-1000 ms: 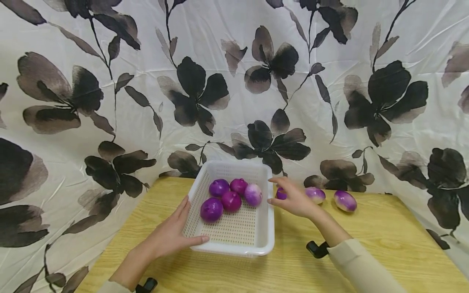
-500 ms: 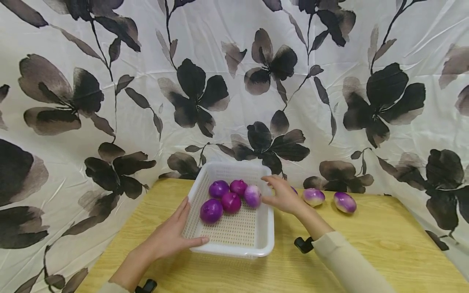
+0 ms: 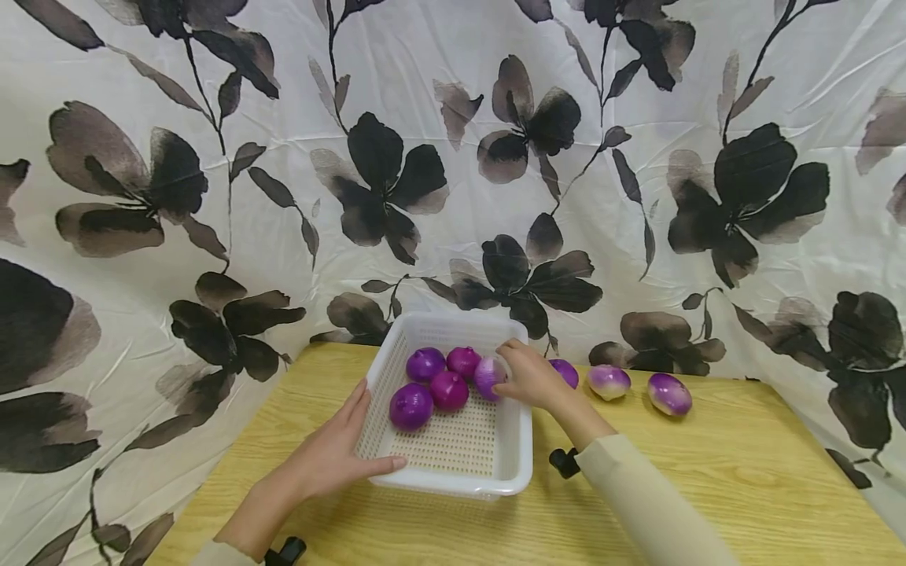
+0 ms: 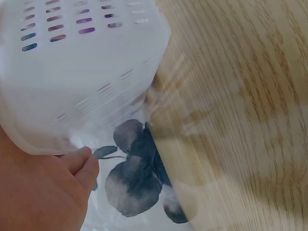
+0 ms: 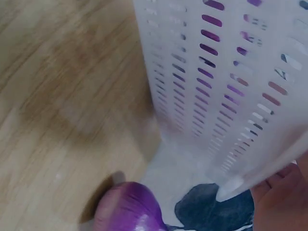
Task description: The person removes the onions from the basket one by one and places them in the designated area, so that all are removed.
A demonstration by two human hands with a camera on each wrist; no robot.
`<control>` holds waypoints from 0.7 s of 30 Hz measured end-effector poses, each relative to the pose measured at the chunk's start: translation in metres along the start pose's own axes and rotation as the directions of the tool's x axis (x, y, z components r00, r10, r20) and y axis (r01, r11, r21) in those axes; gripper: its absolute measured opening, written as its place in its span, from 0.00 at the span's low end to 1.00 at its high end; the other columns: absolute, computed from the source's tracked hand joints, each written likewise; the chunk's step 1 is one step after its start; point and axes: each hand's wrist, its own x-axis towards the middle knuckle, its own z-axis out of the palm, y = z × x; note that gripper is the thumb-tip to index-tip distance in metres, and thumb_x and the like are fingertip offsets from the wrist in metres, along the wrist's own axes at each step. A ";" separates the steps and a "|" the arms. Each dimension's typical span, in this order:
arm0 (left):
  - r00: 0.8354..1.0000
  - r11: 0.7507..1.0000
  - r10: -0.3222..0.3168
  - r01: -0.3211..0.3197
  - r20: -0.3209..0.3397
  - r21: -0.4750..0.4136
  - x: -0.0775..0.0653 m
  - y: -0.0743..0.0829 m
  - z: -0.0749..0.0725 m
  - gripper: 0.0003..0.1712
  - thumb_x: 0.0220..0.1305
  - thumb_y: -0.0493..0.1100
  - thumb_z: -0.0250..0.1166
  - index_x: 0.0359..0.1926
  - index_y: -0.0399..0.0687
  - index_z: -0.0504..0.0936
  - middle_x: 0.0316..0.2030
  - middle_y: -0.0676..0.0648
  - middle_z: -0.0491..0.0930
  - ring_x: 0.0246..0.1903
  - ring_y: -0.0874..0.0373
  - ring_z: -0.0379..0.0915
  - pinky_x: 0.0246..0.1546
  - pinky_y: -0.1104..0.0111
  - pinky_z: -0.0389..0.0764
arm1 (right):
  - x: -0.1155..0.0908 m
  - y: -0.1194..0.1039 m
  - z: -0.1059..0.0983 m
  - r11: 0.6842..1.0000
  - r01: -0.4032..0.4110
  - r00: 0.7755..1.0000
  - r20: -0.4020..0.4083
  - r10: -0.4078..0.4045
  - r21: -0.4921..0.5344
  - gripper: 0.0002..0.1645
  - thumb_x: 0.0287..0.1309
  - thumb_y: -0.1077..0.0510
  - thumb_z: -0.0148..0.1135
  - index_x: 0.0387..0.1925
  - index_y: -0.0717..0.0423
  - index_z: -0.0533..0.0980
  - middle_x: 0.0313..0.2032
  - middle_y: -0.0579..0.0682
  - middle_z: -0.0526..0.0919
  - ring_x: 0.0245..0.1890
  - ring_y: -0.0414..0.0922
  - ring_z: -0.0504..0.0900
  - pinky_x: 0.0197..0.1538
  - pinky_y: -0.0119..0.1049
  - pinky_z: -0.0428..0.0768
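Note:
A white plastic basket (image 3: 460, 456) with slotted walls stands on the wooden table in the head view. Several purple onions (image 3: 410, 406) lie in its back half. My left hand (image 3: 329, 452) holds the front left corner, fingers along the outer left side and thumb over the front rim. From the right, my right hand (image 3: 534, 377) reaches across the rim and grips a pale purple-and-white onion (image 3: 487, 379) between fingers and thumb. In the right wrist view the basket wall (image 5: 207, 86) hides that onion and most of the fingers.
Right of the basket, a purple onion (image 3: 565, 373) and two purple-and-white ones (image 3: 609, 382) lie along the table's back edge. A white cloth with dark flowers (image 3: 382, 181) hangs behind the table (image 3: 672, 479).
My right hand has moved left from the basket's right rim, over it and onto the pale onion, which it now grips. The left hand stays at the corner.

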 end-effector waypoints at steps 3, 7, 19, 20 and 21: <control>1.000 1.000 -0.006 0.006 0.002 0.000 0.001 0.001 0.000 0.77 0.50 0.84 0.63 0.81 0.36 0.43 0.82 0.39 0.35 0.76 0.32 0.48 0.70 0.38 0.60 | 0.005 -0.001 0.003 1.000 -0.010 1.000 0.025 0.010 -0.024 0.40 0.48 0.55 0.80 0.59 0.73 0.76 0.57 0.64 0.79 0.57 0.59 0.80 0.63 0.52 0.79; 1.000 1.000 -0.009 0.009 0.004 0.002 0.001 0.002 -0.001 0.76 0.51 0.83 0.64 0.81 0.36 0.43 0.82 0.40 0.35 0.76 0.32 0.48 0.70 0.38 0.60 | 0.010 -0.006 0.008 0.999 -0.027 0.998 0.054 0.028 -0.035 0.34 0.45 0.55 0.81 0.52 0.67 0.80 0.50 0.58 0.82 0.49 0.54 0.82 0.54 0.50 0.83; 1.000 1.000 -0.009 0.009 0.005 0.003 0.001 0.002 -0.001 0.76 0.51 0.83 0.63 0.81 0.36 0.43 0.82 0.40 0.35 0.76 0.33 0.48 0.70 0.37 0.61 | 0.014 -0.016 0.021 0.980 -0.053 0.990 0.120 0.077 -0.192 0.32 0.40 0.49 0.84 0.49 0.50 0.80 0.42 0.49 0.85 0.46 0.51 0.83 0.49 0.50 0.83; 1.000 1.000 -0.008 0.008 0.004 0.006 0.001 0.002 -0.001 0.76 0.51 0.84 0.63 0.81 0.36 0.43 0.82 0.40 0.35 0.76 0.33 0.48 0.70 0.37 0.61 | 0.014 -0.016 0.021 0.980 -0.052 0.990 0.119 0.076 -0.193 0.31 0.40 0.49 0.84 0.48 0.49 0.79 0.42 0.49 0.86 0.46 0.51 0.83 0.48 0.50 0.82; 1.000 1.000 -0.007 0.007 0.002 0.008 0.001 0.002 -0.001 0.77 0.51 0.84 0.63 0.81 0.36 0.43 0.82 0.39 0.35 0.76 0.33 0.48 0.70 0.37 0.61 | 0.014 -0.016 0.021 0.980 -0.051 0.990 0.117 0.075 -0.192 0.31 0.40 0.49 0.84 0.46 0.49 0.79 0.41 0.48 0.86 0.46 0.51 0.83 0.48 0.50 0.82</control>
